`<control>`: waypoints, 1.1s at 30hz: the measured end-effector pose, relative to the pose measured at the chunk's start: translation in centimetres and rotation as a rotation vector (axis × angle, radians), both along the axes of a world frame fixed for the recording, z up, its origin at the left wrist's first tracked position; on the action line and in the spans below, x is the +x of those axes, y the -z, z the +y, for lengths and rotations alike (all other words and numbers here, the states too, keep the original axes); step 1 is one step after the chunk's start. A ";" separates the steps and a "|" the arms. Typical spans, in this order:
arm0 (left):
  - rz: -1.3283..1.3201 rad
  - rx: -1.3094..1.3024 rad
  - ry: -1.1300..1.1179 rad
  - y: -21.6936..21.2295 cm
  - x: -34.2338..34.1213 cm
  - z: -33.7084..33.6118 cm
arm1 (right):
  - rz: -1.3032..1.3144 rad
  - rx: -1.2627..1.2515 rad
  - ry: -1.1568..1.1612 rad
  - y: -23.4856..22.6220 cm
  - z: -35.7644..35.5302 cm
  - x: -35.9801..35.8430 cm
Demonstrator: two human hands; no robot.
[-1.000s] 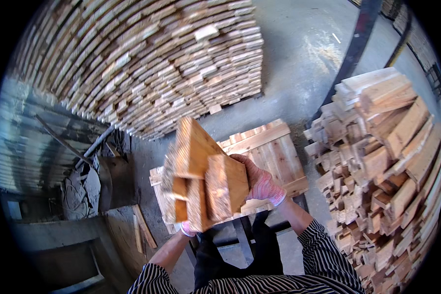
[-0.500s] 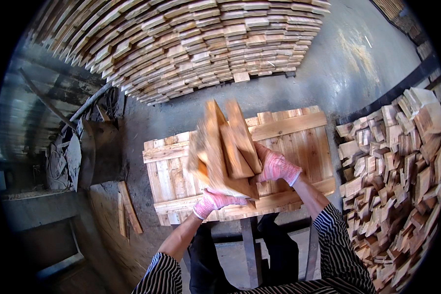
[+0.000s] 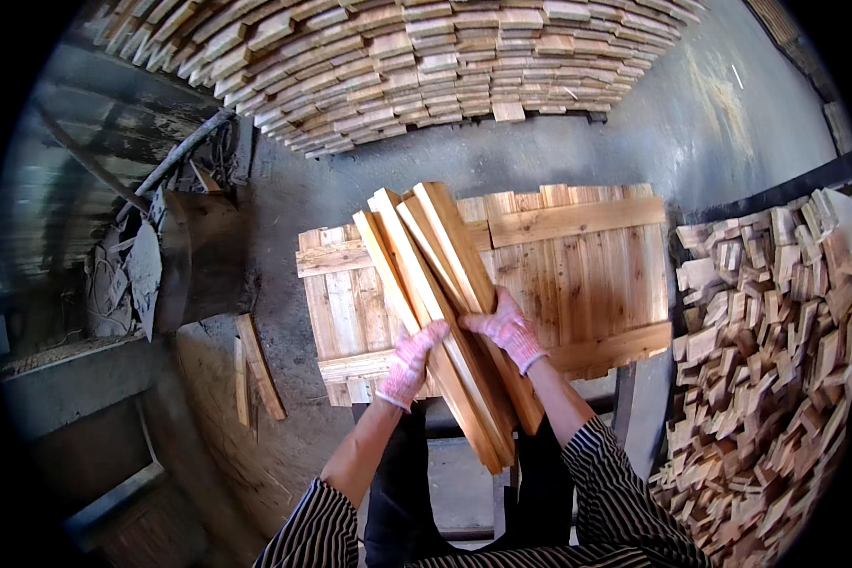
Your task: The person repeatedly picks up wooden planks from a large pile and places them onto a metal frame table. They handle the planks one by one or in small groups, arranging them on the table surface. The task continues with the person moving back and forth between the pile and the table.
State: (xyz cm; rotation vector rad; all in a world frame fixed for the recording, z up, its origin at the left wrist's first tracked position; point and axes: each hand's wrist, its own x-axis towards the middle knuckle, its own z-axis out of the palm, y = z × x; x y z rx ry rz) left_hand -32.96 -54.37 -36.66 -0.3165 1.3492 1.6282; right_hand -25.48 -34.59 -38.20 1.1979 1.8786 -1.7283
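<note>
I hold a bundle of several long wooden slats point(image 3: 435, 284) tilted over a slatted wooden panel point(image 3: 577, 275) that lies flat on a stand in front of me. My left hand point(image 3: 409, 364), in a pink patterned glove, grips the bundle from its left side. My right hand point(image 3: 507, 328), gloved the same way, clasps it from the right. The near ends of the slats reach down toward my body, and the far ends fan out over the panel's left half.
A large stack of boards point(image 3: 464, 57) fills the far side. A heap of short wood offcuts point(image 3: 776, 379) rises at my right. Loose slats point(image 3: 256, 364) lie on the concrete floor at left, beside a dark metal bin point(image 3: 199, 256) and scrap.
The view swung from the offcut heap to the panel. The bundle has been lowered and laid flatter, with the slats now spread lengthwise between both hands.
</note>
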 end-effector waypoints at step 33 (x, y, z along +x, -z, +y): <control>0.694 -0.876 0.287 15.0 -19.7 -21.3 | -0.068 0.746 -0.278 11.5 -22.5 -11.7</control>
